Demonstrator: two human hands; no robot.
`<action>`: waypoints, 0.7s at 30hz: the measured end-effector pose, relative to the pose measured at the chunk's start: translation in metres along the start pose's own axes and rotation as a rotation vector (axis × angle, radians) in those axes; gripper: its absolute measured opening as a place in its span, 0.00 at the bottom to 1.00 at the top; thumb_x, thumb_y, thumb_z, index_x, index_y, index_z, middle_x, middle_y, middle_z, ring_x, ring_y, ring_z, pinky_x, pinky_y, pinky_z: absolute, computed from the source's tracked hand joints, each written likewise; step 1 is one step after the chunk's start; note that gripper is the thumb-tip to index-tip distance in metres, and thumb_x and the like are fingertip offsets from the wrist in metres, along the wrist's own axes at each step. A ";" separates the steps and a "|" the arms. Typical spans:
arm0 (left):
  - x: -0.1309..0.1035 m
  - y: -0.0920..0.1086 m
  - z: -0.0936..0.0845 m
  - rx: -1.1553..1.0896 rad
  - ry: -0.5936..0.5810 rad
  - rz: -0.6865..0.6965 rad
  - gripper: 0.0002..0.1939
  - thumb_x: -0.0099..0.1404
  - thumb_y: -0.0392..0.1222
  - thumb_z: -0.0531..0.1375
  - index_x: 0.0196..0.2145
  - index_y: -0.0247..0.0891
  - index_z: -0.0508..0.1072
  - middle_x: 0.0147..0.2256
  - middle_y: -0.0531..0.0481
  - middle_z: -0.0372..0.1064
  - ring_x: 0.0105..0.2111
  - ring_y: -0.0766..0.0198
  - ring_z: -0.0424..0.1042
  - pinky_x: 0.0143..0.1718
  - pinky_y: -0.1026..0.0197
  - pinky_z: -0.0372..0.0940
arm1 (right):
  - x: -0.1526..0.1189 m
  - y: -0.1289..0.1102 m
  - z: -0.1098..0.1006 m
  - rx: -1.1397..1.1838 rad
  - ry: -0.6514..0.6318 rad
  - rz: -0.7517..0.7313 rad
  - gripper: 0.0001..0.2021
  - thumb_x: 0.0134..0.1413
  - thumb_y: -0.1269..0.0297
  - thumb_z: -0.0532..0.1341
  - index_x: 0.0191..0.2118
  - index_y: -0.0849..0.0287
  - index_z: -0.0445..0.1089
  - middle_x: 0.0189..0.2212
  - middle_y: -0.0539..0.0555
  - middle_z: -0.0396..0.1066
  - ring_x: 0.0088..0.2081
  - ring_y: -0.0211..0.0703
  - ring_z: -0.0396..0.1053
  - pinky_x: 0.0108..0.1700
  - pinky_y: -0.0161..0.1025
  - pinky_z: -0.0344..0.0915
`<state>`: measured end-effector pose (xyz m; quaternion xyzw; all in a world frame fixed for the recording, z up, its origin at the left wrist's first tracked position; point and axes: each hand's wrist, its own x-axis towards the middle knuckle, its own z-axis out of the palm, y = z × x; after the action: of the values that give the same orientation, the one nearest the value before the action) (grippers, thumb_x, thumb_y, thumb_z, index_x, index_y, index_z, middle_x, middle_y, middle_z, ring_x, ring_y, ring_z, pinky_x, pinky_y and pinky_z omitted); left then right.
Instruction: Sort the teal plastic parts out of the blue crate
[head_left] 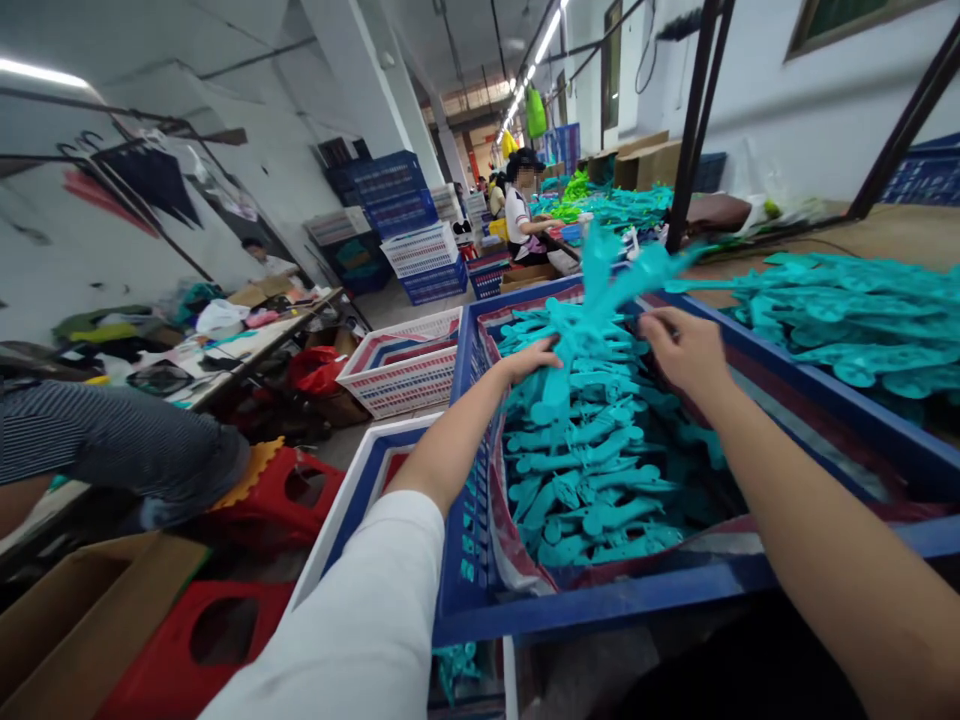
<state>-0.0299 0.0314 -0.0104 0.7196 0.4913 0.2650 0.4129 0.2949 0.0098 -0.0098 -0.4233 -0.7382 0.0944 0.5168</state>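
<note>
Crate [622, 606], blue: near rim crossed the foreground. Teal parts [592, 440]: stacked inside, toward the left wall, dark open room to their right. Left hand [534, 360]: arm over the left rim, fingers on a blurred teal piece [600, 285] above the stack; I could not tell how firmly. Right hand [686, 350]: fingers bent near that piece, grasp unclear to me. Beyond: teal heap [862, 320], right; seated co-worker [521, 215], farther back.

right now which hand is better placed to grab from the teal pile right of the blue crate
Probably the right hand: it's nearer that pile. The left hand is farther away, at teal pieces in the crate.
</note>
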 end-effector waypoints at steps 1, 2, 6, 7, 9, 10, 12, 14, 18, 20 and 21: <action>0.002 0.003 0.009 -0.097 0.081 0.035 0.50 0.56 0.59 0.66 0.75 0.43 0.69 0.69 0.37 0.73 0.70 0.35 0.72 0.69 0.38 0.73 | -0.005 -0.004 0.009 0.042 -0.114 -0.022 0.30 0.73 0.41 0.63 0.64 0.59 0.81 0.53 0.65 0.83 0.53 0.62 0.82 0.54 0.51 0.77; 0.006 0.006 0.021 -0.225 0.181 0.082 0.48 0.59 0.58 0.65 0.75 0.45 0.67 0.67 0.40 0.76 0.67 0.40 0.75 0.68 0.42 0.74 | -0.010 -0.007 0.018 0.061 -0.239 -0.039 0.37 0.70 0.39 0.67 0.74 0.59 0.75 0.63 0.67 0.79 0.60 0.66 0.80 0.58 0.54 0.78; 0.016 0.021 0.063 -0.779 0.614 0.197 0.34 0.62 0.45 0.72 0.65 0.45 0.72 0.49 0.49 0.81 0.52 0.52 0.82 0.63 0.51 0.77 | -0.031 -0.020 0.049 -0.088 -0.534 -0.012 0.64 0.58 0.39 0.79 0.90 0.53 0.48 0.81 0.71 0.56 0.69 0.80 0.72 0.62 0.66 0.79; 0.017 0.025 0.068 -0.836 0.665 0.189 0.32 0.62 0.42 0.73 0.62 0.45 0.73 0.47 0.50 0.80 0.50 0.54 0.82 0.63 0.52 0.77 | -0.034 -0.021 0.053 -0.138 -0.533 0.009 0.64 0.59 0.41 0.79 0.90 0.52 0.46 0.81 0.71 0.55 0.67 0.81 0.74 0.60 0.67 0.80; 0.016 0.030 0.072 -0.892 0.708 0.176 0.28 0.64 0.39 0.74 0.60 0.44 0.73 0.48 0.50 0.80 0.50 0.55 0.82 0.65 0.52 0.76 | -0.035 -0.019 0.059 -0.196 -0.485 0.019 0.59 0.63 0.44 0.77 0.90 0.52 0.48 0.79 0.71 0.57 0.66 0.81 0.74 0.59 0.68 0.81; 0.014 0.033 0.073 -0.912 0.702 0.181 0.28 0.66 0.39 0.74 0.61 0.44 0.73 0.49 0.50 0.80 0.51 0.55 0.82 0.66 0.51 0.76 | -0.035 -0.017 0.060 -0.191 -0.453 0.002 0.56 0.65 0.45 0.75 0.89 0.53 0.50 0.78 0.71 0.59 0.67 0.81 0.74 0.61 0.69 0.80; 0.009 0.037 0.075 -0.951 0.648 0.192 0.32 0.67 0.40 0.76 0.65 0.46 0.72 0.51 0.49 0.81 0.55 0.53 0.83 0.68 0.49 0.75 | -0.032 -0.009 0.061 -0.117 -0.399 -0.062 0.51 0.70 0.44 0.70 0.88 0.57 0.52 0.78 0.71 0.60 0.71 0.79 0.70 0.68 0.70 0.75; 0.004 0.042 0.080 -0.971 0.568 0.201 0.43 0.65 0.42 0.80 0.72 0.50 0.68 0.55 0.48 0.81 0.60 0.50 0.82 0.70 0.46 0.75 | -0.029 -0.001 0.061 -0.010 -0.365 -0.135 0.47 0.75 0.42 0.63 0.88 0.61 0.52 0.79 0.72 0.60 0.76 0.75 0.65 0.75 0.70 0.69; -0.006 0.052 0.097 -0.917 0.448 0.262 0.70 0.50 0.38 0.87 0.80 0.59 0.56 0.64 0.48 0.78 0.67 0.48 0.78 0.74 0.45 0.71 | -0.028 0.007 0.057 0.065 -0.317 -0.154 0.42 0.80 0.39 0.53 0.84 0.65 0.60 0.76 0.73 0.66 0.75 0.73 0.68 0.74 0.69 0.69; -0.009 0.056 0.102 -0.891 0.408 0.297 0.74 0.46 0.37 0.88 0.81 0.59 0.55 0.64 0.49 0.78 0.68 0.48 0.77 0.75 0.47 0.70 | -0.029 0.007 0.054 0.038 -0.289 -0.103 0.41 0.80 0.38 0.51 0.80 0.66 0.67 0.68 0.74 0.74 0.66 0.74 0.76 0.68 0.67 0.75; -0.011 0.057 0.104 -0.885 0.395 0.304 0.74 0.45 0.37 0.88 0.80 0.59 0.55 0.63 0.49 0.79 0.68 0.48 0.78 0.74 0.47 0.70 | -0.029 0.008 0.053 0.035 -0.277 -0.073 0.41 0.81 0.37 0.50 0.78 0.66 0.70 0.62 0.74 0.79 0.60 0.73 0.80 0.64 0.66 0.76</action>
<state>0.0758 -0.0233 -0.0150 0.4754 0.2904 0.6360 0.5341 0.2579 0.0093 -0.0579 -0.3698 -0.8155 0.1459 0.4206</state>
